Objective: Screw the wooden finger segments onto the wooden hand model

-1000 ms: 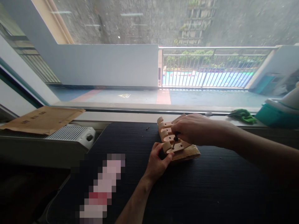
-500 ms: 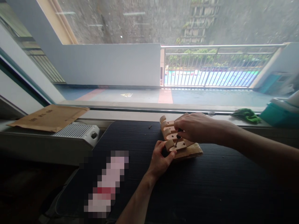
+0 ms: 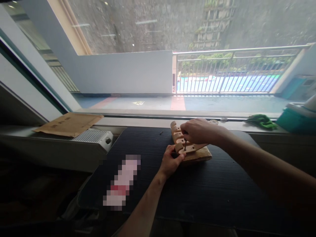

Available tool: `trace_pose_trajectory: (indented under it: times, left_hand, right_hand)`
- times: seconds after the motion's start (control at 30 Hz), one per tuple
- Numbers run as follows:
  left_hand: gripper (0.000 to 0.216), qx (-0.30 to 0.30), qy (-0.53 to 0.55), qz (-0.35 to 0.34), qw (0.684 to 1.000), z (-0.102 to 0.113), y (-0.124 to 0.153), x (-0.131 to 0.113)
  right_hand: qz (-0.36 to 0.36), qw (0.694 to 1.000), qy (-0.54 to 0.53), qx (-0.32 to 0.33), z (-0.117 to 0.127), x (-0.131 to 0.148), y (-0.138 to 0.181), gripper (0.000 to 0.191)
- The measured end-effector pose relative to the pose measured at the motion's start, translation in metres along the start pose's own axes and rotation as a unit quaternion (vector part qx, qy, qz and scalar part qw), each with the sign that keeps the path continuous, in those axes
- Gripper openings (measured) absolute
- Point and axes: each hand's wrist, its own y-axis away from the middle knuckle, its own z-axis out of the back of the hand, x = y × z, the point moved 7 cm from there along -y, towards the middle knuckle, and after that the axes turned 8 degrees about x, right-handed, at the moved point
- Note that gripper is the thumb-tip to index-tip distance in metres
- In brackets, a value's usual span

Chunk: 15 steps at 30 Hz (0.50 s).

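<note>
A light wooden piece with several rounded hooks (image 3: 178, 136) lies on a flat wooden board (image 3: 200, 154) on the black table (image 3: 197, 191). My left hand (image 3: 170, 161) is closed round the near hook, steadying the piece. My right hand (image 3: 196, 131) is closed above it, pinching a small dark screwdriver (image 3: 185, 144) that stands upright with its tip on the near hook's arm.
A loose screw (image 3: 161, 132) lies on the table behind the wooden piece. A brown envelope (image 3: 69, 123) rests on a white heater (image 3: 95, 136) at the left. A green cloth (image 3: 261, 121) and a teal box (image 3: 297, 120) sit on the sill at the right.
The view shifted, so everything sits a little further left. Both hands kept their grips; the right hand with the screwdriver turned slightly over the near hook.
</note>
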Motion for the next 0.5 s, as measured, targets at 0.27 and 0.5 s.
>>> trace_pose_trajectory:
  times: [0.27, 0.5]
  left_hand:
    - [0.028, 0.027, 0.015, 0.038, 0.999, -0.001, -0.005, 0.001]
    - [0.027, 0.026, 0.03, 0.05, 0.998, -0.014, 0.005, -0.003]
  right_hand:
    - [-0.055, 0.998, -0.005, -0.015, -0.004, 0.007, 0.012, 0.02]
    - [-0.084, 0.996, 0.006, -0.01, -0.011, 0.016, 0.032, 0.028]
